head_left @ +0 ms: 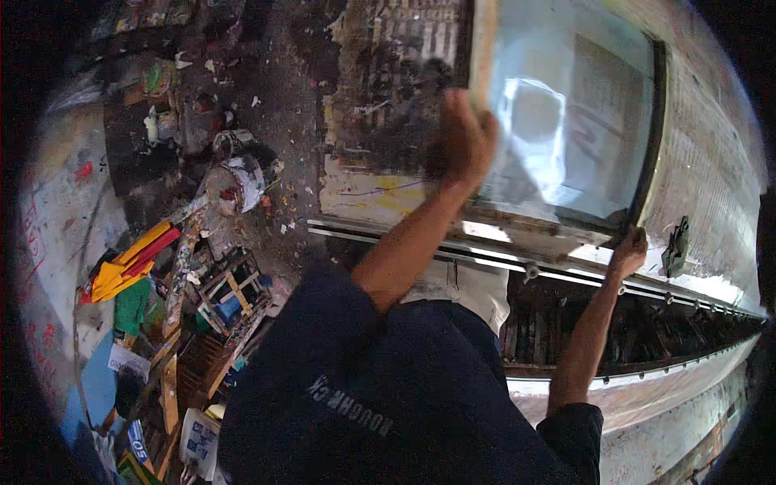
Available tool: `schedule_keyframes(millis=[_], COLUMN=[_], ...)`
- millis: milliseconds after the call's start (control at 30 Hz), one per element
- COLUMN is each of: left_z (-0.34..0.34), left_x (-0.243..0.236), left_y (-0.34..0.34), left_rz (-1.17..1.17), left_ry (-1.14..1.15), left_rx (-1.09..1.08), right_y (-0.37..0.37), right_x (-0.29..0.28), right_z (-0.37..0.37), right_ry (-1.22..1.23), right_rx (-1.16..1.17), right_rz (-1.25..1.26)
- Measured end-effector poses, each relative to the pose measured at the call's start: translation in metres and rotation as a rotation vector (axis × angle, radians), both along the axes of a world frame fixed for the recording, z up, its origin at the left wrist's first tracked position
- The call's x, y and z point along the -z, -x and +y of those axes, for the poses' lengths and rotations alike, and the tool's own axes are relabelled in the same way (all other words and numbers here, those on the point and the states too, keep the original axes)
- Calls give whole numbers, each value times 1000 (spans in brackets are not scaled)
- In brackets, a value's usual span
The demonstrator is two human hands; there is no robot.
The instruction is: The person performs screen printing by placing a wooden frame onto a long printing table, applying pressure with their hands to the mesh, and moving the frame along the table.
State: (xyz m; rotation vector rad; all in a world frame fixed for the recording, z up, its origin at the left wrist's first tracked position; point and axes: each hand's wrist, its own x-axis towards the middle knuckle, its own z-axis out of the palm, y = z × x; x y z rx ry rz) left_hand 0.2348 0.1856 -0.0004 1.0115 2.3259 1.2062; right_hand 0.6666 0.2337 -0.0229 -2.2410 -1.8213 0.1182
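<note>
My left hand [463,139] is closed on the left side bar of a large framed pale blue screen [598,121], its fingers partly blurred. My right hand [630,250] grips the same frame at its lower right corner, with the fingers closed around the edge. The screen has a bright white patch in its middle. The frame is over a long worktable with a pale, stained surface [699,162]. A small dark object [675,252] lies just right of my right hand.
A long metal rail [372,234] runs below the screen, with a dark trough [550,327] beneath it. To the left are a paint-spattered floor [291,162], a messy round container [230,182], yellow and red pieces [137,255], wooden sticks [170,388] and assorted clutter.
</note>
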Motion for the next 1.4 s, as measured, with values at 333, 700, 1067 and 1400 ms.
schedule_keyframes(millis=[333,700,1067,1400], left_z=[12,-124,-126,-122], left_x=[8,29,24,25], left_y=[-35,239,263,269], left_rz=[78,405,25,-59], left_ry=[71,536,615,686], left_rx=[189,-279,-107,-101], right_y=[2,427,505,488], right_x=[-14,-7,0,13], right_z=[17,-72,-65,-52], right_ry=[10,241,389,429], right_rx=[124,-268,-9,1], right_rz=[-349,667,253,275])
